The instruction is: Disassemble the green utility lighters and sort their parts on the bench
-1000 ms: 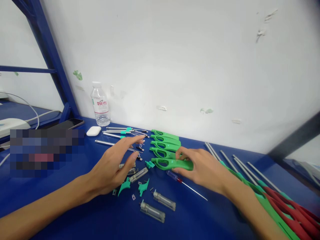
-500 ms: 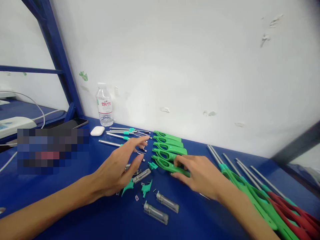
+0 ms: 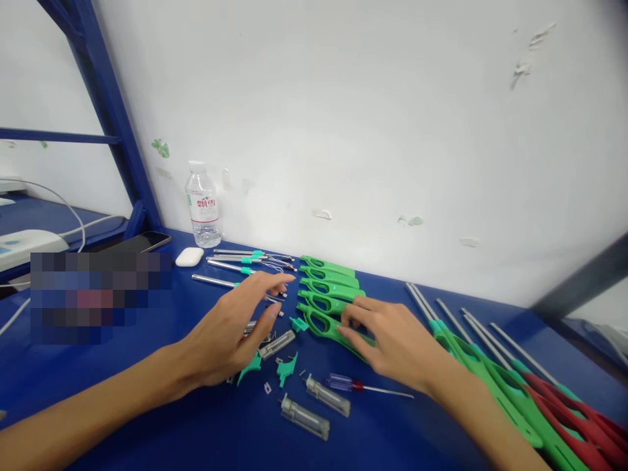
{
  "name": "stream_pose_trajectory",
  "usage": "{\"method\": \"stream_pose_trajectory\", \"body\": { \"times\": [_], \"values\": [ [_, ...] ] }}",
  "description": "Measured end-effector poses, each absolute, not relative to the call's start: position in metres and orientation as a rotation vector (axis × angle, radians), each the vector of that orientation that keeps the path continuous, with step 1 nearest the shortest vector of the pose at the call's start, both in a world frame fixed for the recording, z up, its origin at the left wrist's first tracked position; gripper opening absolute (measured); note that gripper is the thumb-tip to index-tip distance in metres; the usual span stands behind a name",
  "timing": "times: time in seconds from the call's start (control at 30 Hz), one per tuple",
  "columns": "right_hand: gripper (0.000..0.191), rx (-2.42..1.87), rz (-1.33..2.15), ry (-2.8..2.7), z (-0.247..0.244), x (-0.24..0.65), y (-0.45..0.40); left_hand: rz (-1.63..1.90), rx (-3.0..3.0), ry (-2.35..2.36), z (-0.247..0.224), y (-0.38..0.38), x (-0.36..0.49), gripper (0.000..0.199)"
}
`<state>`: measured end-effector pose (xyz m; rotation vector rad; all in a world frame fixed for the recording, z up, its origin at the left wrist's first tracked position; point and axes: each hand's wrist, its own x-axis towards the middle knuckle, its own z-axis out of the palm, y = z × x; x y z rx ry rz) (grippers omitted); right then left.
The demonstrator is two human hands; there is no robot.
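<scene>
My left hand (image 3: 240, 327) hovers over the small parts at the middle left, thumb and fingers apart, holding nothing. My right hand (image 3: 387, 333) has its thumb and fingers on the nearest green handle shell (image 3: 338, 332), covering its right end. More green shells (image 3: 328, 269) lie in a row behind it. Below my right hand lies a screwdriver (image 3: 348, 383) with a purple and red handle. Clear cylindrical cases (image 3: 305, 418) and teal trigger-shaped pieces (image 3: 286, 369) lie in front of my hands. Metal rods with teal collars (image 3: 213, 280) are behind my left hand.
At the right lie assembled green (image 3: 510, 399) and red (image 3: 564, 418) tools with metal rods. A water bottle (image 3: 203, 209), a white case (image 3: 189, 256) and a phone (image 3: 156, 241) stand or lie at the back left. A white power strip (image 3: 32, 247) is at the far left.
The nearest green shell has turned slightly, its right end now closer to me. My right hand has shifted a little, and the screwdriver beneath it now shows. My left hand has hardly moved.
</scene>
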<state>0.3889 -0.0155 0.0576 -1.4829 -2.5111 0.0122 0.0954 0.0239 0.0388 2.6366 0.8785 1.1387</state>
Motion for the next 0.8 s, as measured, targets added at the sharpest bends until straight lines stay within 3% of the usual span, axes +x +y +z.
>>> {"method": "stream_pose_trajectory", "body": {
  "times": [0.23, 0.53, 0.8],
  "values": [
    [0.029, -1.459, 0.001, -2.496, 0.0584, 0.3829, -0.0172, 1.102, 2.754, 0.703, 0.0390, 0.0262, 0.0979, 0.030],
    [0.039, -1.444, -0.046, -2.497, 0.0544, 0.3839, -0.0147, 0.518, 2.865, 0.652, 0.0402, 0.0179, 0.0986, 0.045],
    [0.041, -1.419, -0.092, -2.479, 0.0521, 0.3852, -0.0132, 0.502, 2.828, 0.710, 0.0412, 0.0193, 0.0985, 0.042]
  ]
}}
